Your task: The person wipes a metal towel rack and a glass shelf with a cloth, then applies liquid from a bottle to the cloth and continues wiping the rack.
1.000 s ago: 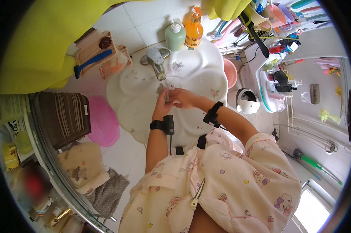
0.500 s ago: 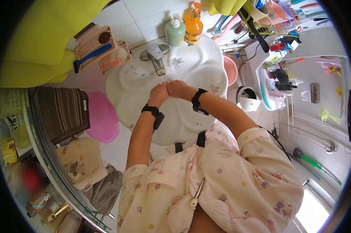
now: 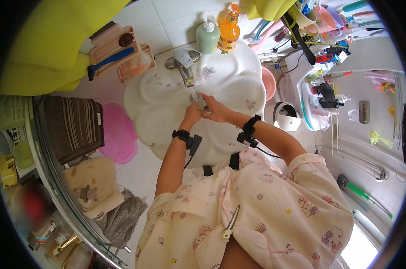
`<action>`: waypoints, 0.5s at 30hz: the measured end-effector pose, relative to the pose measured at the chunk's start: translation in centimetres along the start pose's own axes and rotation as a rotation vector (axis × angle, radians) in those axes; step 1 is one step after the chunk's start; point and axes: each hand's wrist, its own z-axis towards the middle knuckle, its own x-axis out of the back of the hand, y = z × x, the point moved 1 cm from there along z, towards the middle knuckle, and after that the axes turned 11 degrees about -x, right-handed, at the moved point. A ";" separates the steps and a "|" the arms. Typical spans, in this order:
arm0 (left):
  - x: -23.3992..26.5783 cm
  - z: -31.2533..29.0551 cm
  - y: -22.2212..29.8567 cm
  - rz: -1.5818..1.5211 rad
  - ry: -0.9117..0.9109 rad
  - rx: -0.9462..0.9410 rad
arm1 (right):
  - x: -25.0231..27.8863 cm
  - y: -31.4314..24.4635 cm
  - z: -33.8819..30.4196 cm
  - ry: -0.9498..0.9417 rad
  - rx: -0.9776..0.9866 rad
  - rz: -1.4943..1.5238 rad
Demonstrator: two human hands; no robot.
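Observation:
Water runs from the metal faucet (image 3: 185, 71) over a white scalloped sink (image 3: 176, 136) with flower prints. Under the stream, my left hand (image 3: 192, 113) and my right hand (image 3: 215, 111) meet at their lower edges in a loose cup. The right hand's fingers are spread apart, one reaching up beside the stream. The left hand's fingers are partly hidden, but it looks loosely open. Between them shows a wet, shiny patch; no solid object can be made out there. Each wrist wears a black strap with a small device and cable.
Behind the sink stand a green pump bottle (image 3: 207, 36) and an orange pump bottle (image 3: 229, 30). A blue razor (image 3: 111, 61) lies on a pink holder at the left. Lower left are a pink basin (image 3: 117, 134) and a folded brown towel (image 3: 73, 130) on a rack.
My hands were closed together just below the faucet; now they have parted at the top into a cup, slightly lower and to the right. The right hand's fingers have spread.

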 end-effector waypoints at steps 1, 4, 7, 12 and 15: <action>0.0 0.2 -0.5 -0.072 -0.002 0.013 | -0.2 -0.4 0.3 -0.009 0.034 -0.018; 0.1 0.6 -0.5 -0.026 -0.031 -0.102 | -0.5 -1.5 2.2 0.019 0.051 -0.134; 0.8 0.7 0.8 0.233 -0.108 -0.026 | -1.3 -1.9 3.6 0.099 0.007 -0.404; 2.9 0.3 1.6 0.525 -0.161 0.067 | -3.5 -1.2 5.3 0.001 -0.027 -0.644; 3.9 -0.5 0.1 0.625 -0.079 -0.051 | -3.8 -1.6 7.0 -0.218 0.042 -0.658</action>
